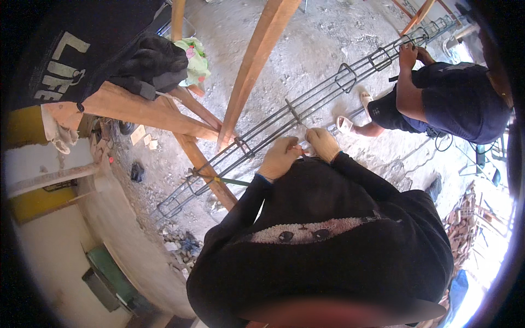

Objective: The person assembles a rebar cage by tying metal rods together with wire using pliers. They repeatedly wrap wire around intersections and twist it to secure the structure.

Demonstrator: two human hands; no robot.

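Rebar cage (293, 111) runs diagonally above the grey floor (311, 60), its near end crossing a wood leg (199, 167), its far end toward the floor's upper right corner. Left hand (278, 159), in a pale glove, is just beside the cage's near-side bars, fingers curled; right hand (324, 144), also gloved, is beside it, fingers bent toward the bars. Hands are close together; can't tell whether either is clamped on anything, grip spot too small to read. Several square stirrups ring the bars, more toward the far end. Green bar (235, 181) sticks out near the left forearm. Wood beam (145, 109) and slanted post (257, 63) meet near the cage's near end. Black cloth (153, 65) and green-white cloth (194, 61) lie on the wood. Co-worker (448, 101) in dark clothes has hands at the cage's far part. Rubble (183, 246) lies along the floor's left edge; brick pile (462, 224) at its right edge.
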